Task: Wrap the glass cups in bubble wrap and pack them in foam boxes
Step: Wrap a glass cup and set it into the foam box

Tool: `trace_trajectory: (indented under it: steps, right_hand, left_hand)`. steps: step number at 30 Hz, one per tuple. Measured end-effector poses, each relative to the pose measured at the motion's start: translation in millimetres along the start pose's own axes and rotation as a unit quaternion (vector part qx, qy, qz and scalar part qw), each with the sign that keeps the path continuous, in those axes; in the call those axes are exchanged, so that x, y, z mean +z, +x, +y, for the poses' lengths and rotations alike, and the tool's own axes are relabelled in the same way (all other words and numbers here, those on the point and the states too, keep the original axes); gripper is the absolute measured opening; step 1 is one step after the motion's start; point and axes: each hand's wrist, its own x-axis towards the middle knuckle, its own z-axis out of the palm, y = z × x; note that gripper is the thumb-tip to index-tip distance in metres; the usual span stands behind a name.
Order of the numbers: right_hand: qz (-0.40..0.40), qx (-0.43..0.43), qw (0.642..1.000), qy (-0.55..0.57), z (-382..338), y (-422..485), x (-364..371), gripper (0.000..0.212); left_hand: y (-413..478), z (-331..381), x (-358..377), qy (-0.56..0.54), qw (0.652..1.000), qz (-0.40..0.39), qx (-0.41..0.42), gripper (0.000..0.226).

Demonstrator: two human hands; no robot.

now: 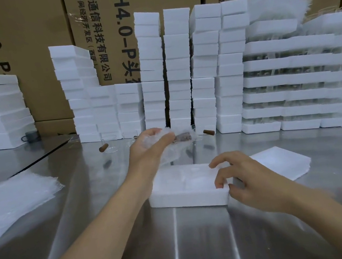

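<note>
While my left hand point(146, 149) grips the bubble-wrapped glass cup point(177, 139) at 12 o'clock above the foam box point(184, 196), my right hand point(247, 181) pinches its 3 o'clock end; loose wrap could snag the rim.

White foam box point(187, 200) on silver worktop point(183, 249). Behind it: white foam stacks point(180, 61), brown cartons point(102, 17) with black print, brown cup handle point(209, 132). Left of it: translucent white bubble wrap point(14, 199).

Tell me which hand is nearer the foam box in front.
Right. The right hand grips the right end of the foam box; the left hand holds a wrapped cup above its far edge.
</note>
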Motion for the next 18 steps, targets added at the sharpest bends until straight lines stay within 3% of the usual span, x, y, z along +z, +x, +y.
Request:
trace_trajectory:
  steps: [8,12,18]
  right_hand:
    - [-0.014,0.021,1.0,-0.018,7.8,2.1,4.4,0.041]
    - [-0.014,0.035,0.999,-0.027,8.5,2.4,6.2,0.037]
    - [-0.014,0.059,0.998,-0.026,10.9,2.5,9.7,0.036]
  left_hand:
    - [-4.5,-15.3,-9.2,0.211,0.967,-0.139,0.038,0.053]
    - [-6.7,-17.9,-9.6,0.278,0.94,-0.185,0.074,0.066]
    - [-10.2,-26.9,-10.1,0.344,0.914,-0.191,0.099,0.065]
